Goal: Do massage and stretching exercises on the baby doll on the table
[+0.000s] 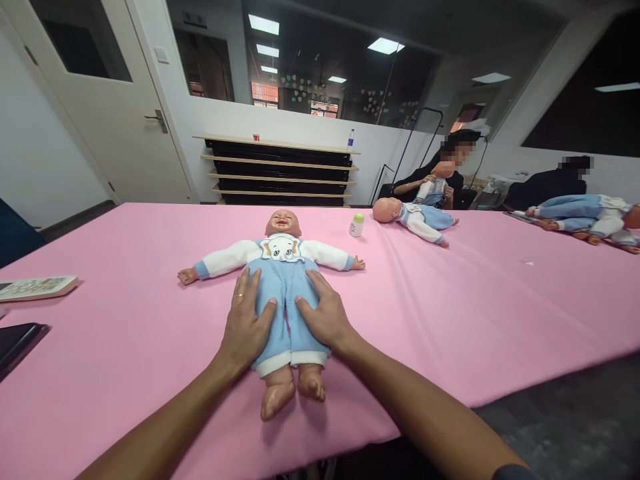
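Note:
A baby doll (281,257) in a white top and light blue trousers lies on its back on the pink tablecloth (125,333), head away from me and arms spread. My left hand (247,321), with a ring on one finger, rests flat on the doll's left trouser leg. My right hand (324,310) lies flat on the other leg. The fingers of both hands are spread over the cloth and grip nothing. The doll's bare feet (293,390) point toward me near the table's front edge.
A small bottle (357,225) stands beyond the doll. Two more dolls (413,217) (590,217) lie further right, with a seated person (440,177) behind each. A book (35,287) and a dark tablet (17,340) lie at the left. Shelves (280,170) and a door (115,100) stand behind.

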The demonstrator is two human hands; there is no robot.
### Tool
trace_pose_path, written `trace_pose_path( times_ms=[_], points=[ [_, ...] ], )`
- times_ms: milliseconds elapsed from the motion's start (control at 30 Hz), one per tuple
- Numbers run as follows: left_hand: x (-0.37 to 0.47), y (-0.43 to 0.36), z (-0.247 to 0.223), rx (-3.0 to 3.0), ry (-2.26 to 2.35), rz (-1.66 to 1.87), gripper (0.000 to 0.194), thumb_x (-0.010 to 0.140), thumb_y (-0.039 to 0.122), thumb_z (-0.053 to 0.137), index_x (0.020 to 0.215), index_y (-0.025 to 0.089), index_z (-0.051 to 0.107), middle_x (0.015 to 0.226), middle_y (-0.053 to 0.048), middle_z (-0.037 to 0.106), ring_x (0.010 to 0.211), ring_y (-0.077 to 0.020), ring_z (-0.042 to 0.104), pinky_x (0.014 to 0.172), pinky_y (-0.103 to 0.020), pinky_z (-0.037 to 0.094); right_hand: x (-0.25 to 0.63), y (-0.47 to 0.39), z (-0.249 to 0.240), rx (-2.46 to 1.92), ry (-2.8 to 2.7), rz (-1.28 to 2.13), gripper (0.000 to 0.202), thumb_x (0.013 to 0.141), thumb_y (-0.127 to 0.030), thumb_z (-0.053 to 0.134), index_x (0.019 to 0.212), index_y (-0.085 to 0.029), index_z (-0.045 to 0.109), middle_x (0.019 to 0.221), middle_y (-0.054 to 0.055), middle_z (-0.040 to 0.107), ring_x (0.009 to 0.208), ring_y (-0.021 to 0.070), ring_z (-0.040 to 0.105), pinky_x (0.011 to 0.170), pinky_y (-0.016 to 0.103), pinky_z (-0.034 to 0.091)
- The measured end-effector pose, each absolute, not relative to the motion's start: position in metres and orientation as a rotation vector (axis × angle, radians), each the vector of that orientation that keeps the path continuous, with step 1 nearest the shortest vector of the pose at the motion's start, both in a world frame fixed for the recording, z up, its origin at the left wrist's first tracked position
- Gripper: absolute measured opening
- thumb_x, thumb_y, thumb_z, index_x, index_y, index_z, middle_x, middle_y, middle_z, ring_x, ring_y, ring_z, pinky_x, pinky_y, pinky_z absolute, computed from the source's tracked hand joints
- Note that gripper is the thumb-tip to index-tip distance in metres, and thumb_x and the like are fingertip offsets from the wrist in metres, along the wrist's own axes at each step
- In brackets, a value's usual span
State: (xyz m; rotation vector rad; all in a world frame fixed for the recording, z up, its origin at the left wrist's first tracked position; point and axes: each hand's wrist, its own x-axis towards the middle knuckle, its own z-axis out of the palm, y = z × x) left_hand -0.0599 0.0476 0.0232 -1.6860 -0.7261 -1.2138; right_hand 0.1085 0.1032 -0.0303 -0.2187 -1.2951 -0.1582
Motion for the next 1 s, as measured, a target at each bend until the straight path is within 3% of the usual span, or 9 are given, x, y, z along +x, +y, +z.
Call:
trace_pose_path(
  times_ms=[200, 300, 433, 667, 833, 1000],
  points=[
    [-0.065, 0.054, 0.026, -1.774, -0.761, -1.156, 0.062, 0.09, 0.047, 0.045, 0.147, 0.023, 0.036, 0.155, -0.006, 0.025, 0.145, -0.0244, 0.02, 0.12, -0.047, 0.018, 0.107, 0.105, -0.031, -0.233, -1.328, -0.112, 0.063, 0.084, -0.045, 0.055, 0.14, -0.019, 0.045, 0.15, 0.008, 0.037, 0.142, 0.0212, 0.031, 0.119, 0.039, 0.026],
    [-0.066, 0.058, 0.026, -1.724, -0.732, -1.215, 0.065, 0.09, 0.045, 0.046, 0.149, 0.023, 0.032, 0.156, -0.006, 0.023, 0.146, -0.0242, 0.019, 0.12, -0.046, 0.02, 0.106, 0.105, -0.031, -0.236, -1.29, -0.121, 0.063, 0.085, -0.045, 0.054, 0.142, -0.02, 0.042, 0.151, 0.007, 0.035, 0.143, 0.0201, 0.029, 0.119, 0.039, 0.024],
    [-0.065, 0.055, 0.025, -1.755, -0.749, -1.181, 0.059, 0.09, 0.045, 0.045, 0.145, 0.023, 0.04, 0.155, -0.006, 0.027, 0.145, -0.0248, 0.022, 0.12, -0.047, 0.021, 0.107, 0.105, -0.03, -0.249, -1.335, -0.107, 0.06, 0.085, -0.045, 0.055, 0.139, -0.02, 0.048, 0.15, 0.008, 0.037, 0.141, 0.0212, 0.032, 0.119, 0.039, 0.026],
    [-0.059, 0.045, 0.022, -1.686, -0.674, -1.26, 0.063, 0.091, 0.04, 0.046, 0.15, 0.023, 0.029, 0.158, -0.005, 0.018, 0.146, -0.0239, 0.019, 0.12, -0.045, 0.021, 0.108, 0.105, -0.031, -0.221, -1.252, -0.148, 0.06, 0.085, -0.04, 0.054, 0.14, -0.018, 0.045, 0.149, 0.008, 0.039, 0.141, 0.0192, 0.032, 0.12, 0.037, 0.025],
    [-0.062, 0.051, 0.024, -1.767, -0.729, -1.14, 0.055, 0.091, 0.043, 0.044, 0.142, 0.02, 0.044, 0.152, -0.006, 0.032, 0.144, -0.0234, 0.025, 0.12, -0.044, 0.023, 0.108, 0.102, -0.031, -0.198, -1.296, -0.17, 0.059, 0.084, -0.039, 0.055, 0.138, -0.017, 0.048, 0.145, 0.008, 0.044, 0.139, 0.0194, 0.036, 0.119, 0.038, 0.027],
    [-0.063, 0.054, 0.024, -1.744, -0.729, -1.137, 0.054, 0.091, 0.042, 0.045, 0.139, 0.018, 0.048, 0.152, -0.007, 0.033, 0.143, -0.0232, 0.027, 0.12, -0.044, 0.024, 0.105, 0.103, -0.03, -0.185, -1.296, -0.154, 0.058, 0.084, -0.039, 0.055, 0.138, -0.017, 0.048, 0.144, 0.008, 0.046, 0.137, 0.0199, 0.039, 0.118, 0.039, 0.029]
  ],
)
